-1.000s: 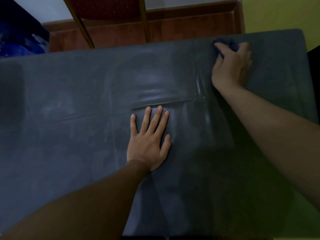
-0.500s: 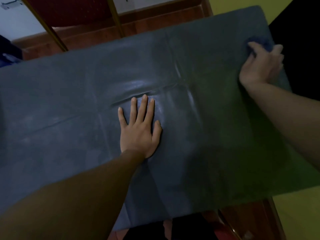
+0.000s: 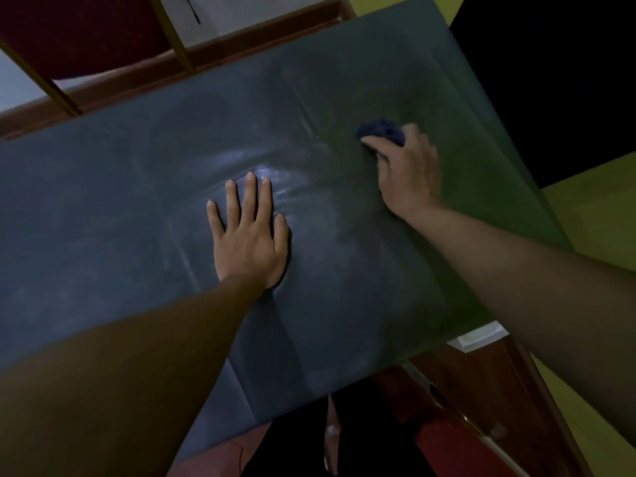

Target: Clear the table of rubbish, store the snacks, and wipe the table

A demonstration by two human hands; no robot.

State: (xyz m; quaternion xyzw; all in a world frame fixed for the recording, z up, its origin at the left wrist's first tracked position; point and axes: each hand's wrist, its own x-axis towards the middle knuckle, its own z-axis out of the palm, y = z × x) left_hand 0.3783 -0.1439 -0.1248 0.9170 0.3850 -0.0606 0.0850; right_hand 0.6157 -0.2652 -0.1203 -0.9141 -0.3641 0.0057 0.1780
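The table [image 3: 103, 208] is covered by a dark grey, slightly creased sheet. My left hand [image 3: 249, 235] lies flat on it near the middle, palm down with fingers spread, holding nothing. My right hand [image 3: 409, 170] presses a bunched dark blue cloth [image 3: 380, 130] onto the cover on the right half of the table; only the cloth's far end shows beyond my fingers. A shiny patch shows on the cover just ahead of my left fingertips.
A red-upholstered chair with gold legs [image 3: 172, 36] stands beyond the far edge, on a brown wooden floor [image 3: 261, 25]. The table's right edge [image 3: 509, 139] borders a dark area and a yellow-green surface [image 3: 592, 215]. A red-brown wooden surface [image 3: 481, 390] lies below the near edge.
My right hand has drawn the cloth from the table's far right edge back toward the middle. My left hand stays flat in the same spot. The view has tilted.
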